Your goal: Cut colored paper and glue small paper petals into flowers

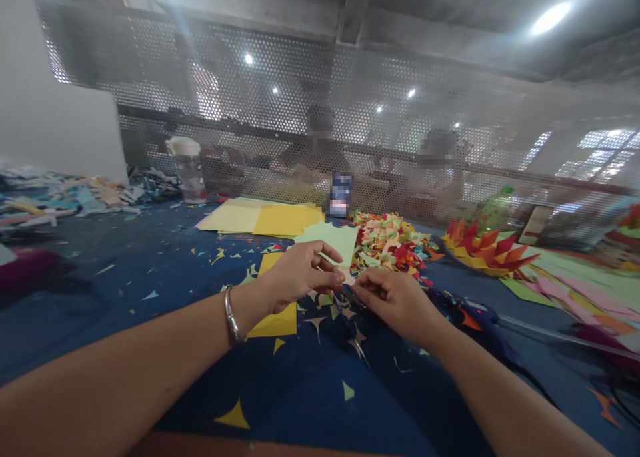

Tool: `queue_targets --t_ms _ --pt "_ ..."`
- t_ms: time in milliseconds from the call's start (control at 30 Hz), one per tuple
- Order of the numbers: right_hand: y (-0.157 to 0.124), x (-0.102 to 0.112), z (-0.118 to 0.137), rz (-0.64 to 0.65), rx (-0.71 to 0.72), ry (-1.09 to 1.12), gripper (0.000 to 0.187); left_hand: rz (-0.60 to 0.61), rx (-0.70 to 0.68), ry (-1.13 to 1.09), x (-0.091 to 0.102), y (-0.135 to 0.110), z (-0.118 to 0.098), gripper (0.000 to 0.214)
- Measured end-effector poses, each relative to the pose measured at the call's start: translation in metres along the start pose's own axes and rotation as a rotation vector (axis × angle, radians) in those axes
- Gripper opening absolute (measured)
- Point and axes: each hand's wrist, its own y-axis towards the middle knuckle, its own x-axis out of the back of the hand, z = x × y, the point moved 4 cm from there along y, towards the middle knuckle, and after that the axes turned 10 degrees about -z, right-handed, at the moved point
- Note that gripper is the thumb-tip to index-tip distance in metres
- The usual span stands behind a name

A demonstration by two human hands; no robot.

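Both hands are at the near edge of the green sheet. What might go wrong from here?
The left hand and right hand meet at the near edge of the green sheet; pulling apart might tear or crease it. The pile of folded pieces lies right beside the sheet, so a sweep could scatter it. Loose scraps on the blue cloth may slip under the sheet.

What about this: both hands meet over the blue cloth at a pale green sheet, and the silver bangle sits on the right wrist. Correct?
No. The head view shows the silver bangle on the left wrist, not the right. Otherwise right: left hand and right hand meet over the blue cloth at the pale green sheet.
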Motion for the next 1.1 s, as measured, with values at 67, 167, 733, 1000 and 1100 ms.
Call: queue_targets --t_ms 67,167,733,1000,1100 --pt "-0.0003 -0.0005 -0.0008 0.000 0.003 0.003 0.017 0.008 -0.015 -0.007 -0.0016 -0.0010 -0.0007 0.033" --pt "-0.0006 -0.0008 -0.0021 0.000 0.001 0.018 0.016 0.008 -0.025 -0.005 -0.0031 -0.0025 -0.0014 0.028" --pt "-0.0024 0.0020 0.0014 -0.083 -0.086 0.181 0.016 -0.005 0.009 -0.013 -0.0090 -0.0051 -0.0017 0.040" --pt "-0.0032 -0.0010 0.0035 -0.079 -0.061 0.213 0.011 -0.013 -0.028 0.014 -0.0085 -0.0056 -0.0029 0.035" --pt "-0.0027 -0.0009 0.0051 -0.081 -0.060 0.226 0.010 0.006 -0.017 0.007 -0.0105 -0.0058 -0.0014 0.034"
